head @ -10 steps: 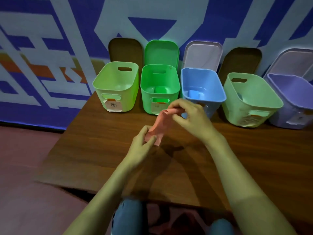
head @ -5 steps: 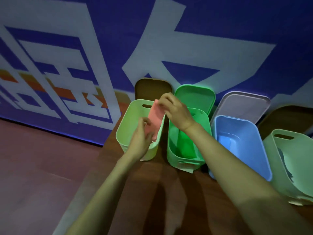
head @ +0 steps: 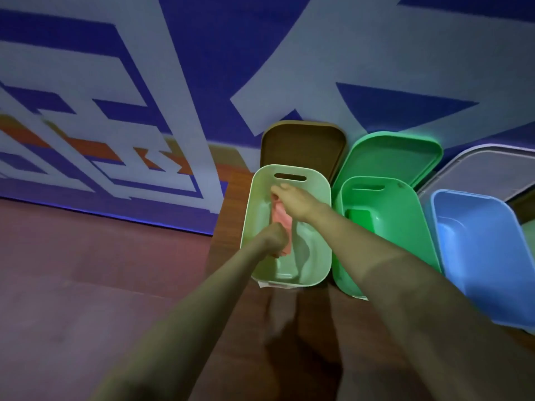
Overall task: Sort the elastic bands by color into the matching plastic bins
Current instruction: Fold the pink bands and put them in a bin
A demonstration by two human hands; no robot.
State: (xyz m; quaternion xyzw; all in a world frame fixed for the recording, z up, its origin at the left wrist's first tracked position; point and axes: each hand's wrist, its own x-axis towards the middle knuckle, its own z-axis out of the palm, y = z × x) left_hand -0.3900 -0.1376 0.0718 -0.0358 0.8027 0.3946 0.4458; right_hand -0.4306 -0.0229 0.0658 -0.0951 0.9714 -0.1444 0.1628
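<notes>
A pink elastic band [head: 281, 219] is stretched lengthwise inside the pale green bin [head: 257, 224] at the left end of the row. My right hand [head: 295, 202] pinches its far end, near the bin's back handle slot. My left hand [head: 273, 237] grips its near end, fist closed, down inside the bin. To the right stand a brighter green bin [head: 402, 227] with a green piece lying in it, and a blue bin [head: 486, 250]. Much of the band is hidden behind my hands.
A brown lid [head: 301, 143], a green lid [head: 390, 154] and a pale grey lid [head: 480, 169] lean on the blue and white wall behind the bins. The wooden table [head: 307, 328] ends just left of the pale green bin, above a reddish floor [head: 101, 270].
Both hands carried the pink band from above the table's middle to the leftmost bin and lowered it inside. The camera swung left and closer to the bins.
</notes>
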